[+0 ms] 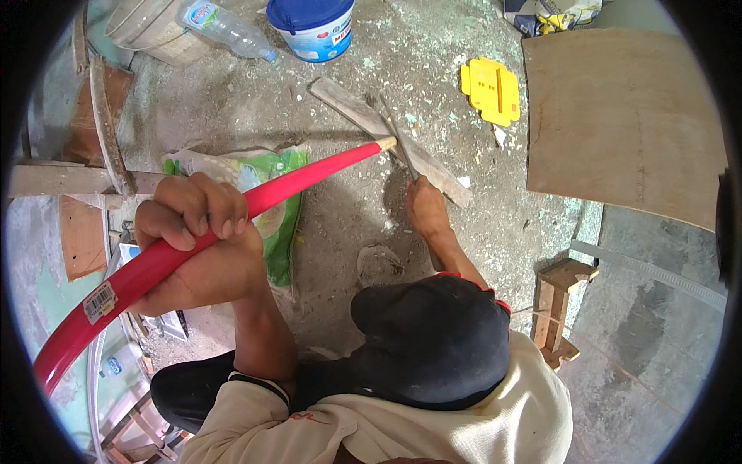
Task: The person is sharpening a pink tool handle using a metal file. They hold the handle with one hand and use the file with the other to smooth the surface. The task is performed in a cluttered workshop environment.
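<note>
My left hand [209, 267] is wrapped round a long red pole [309, 179] with a barcode sticker, raised close to me. Away from me the pole slopes down to a bare, pale wooden tip [386, 143] over a worn grey plank [348, 104] on the floor. In my right hand [427, 207] is a narrow, dark, knife-like tool [396, 127]; its exact kind is unclear. It crosses the pole's tip, seemingly touching it. Below, a rounded black shape, apparently my bent knee [433, 348], hides part of my right arm.
A green-and-white sack [284, 220] lies under the pole. Farther off are a clear bottle [232, 35], a grey bucket [151, 31] and a blue-lidded tub [313, 31]. Rightward lie a yellow plastic piece [492, 91], a brown board [618, 124] and a wooden stand [555, 309]. Pale chips litter the floor.
</note>
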Action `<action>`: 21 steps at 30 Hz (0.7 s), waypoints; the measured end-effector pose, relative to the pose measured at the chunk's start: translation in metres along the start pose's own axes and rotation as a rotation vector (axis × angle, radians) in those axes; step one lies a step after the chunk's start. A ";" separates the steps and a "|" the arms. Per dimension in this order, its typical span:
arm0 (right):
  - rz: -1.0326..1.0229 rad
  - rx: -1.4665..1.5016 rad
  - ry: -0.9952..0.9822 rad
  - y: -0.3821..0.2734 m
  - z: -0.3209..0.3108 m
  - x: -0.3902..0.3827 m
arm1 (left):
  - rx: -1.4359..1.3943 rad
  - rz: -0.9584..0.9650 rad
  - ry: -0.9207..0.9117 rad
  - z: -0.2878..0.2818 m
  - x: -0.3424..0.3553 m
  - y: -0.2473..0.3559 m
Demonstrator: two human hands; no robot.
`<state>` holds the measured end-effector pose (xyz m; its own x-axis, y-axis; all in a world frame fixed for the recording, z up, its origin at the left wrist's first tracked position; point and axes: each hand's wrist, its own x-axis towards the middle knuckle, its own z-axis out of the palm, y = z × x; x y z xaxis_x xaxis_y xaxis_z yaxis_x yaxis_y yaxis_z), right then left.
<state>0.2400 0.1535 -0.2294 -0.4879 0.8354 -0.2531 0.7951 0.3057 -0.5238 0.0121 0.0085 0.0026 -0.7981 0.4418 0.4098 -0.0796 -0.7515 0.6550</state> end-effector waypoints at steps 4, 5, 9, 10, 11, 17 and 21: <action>0.065 0.069 -0.051 -0.019 -0.010 -0.005 | 0.072 0.037 0.038 0.010 0.002 -0.002; 0.079 0.108 -0.013 -0.032 -0.018 -0.010 | 0.061 0.022 0.016 0.006 0.001 0.000; 0.026 0.023 -0.049 0.009 0.011 0.004 | -0.023 0.005 -0.031 0.004 0.003 -0.003; 0.031 0.029 -0.042 0.014 0.013 0.006 | -0.039 0.013 -0.029 0.005 0.006 -0.004; 0.036 0.035 -0.034 0.019 0.014 0.008 | -0.023 0.029 -0.028 0.007 0.010 -0.006; 0.058 0.120 -0.072 -0.019 -0.027 -0.005 | 0.039 0.052 -0.040 0.000 0.013 -0.006; -0.155 0.245 0.162 -0.025 -0.031 -0.028 | 0.025 0.058 -0.046 0.003 0.013 -0.007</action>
<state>0.2446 0.1364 -0.1838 -0.5174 0.8551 -0.0329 0.5962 0.3326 -0.7307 0.0041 0.0211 0.0048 -0.7725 0.4203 0.4760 -0.0185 -0.7642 0.6447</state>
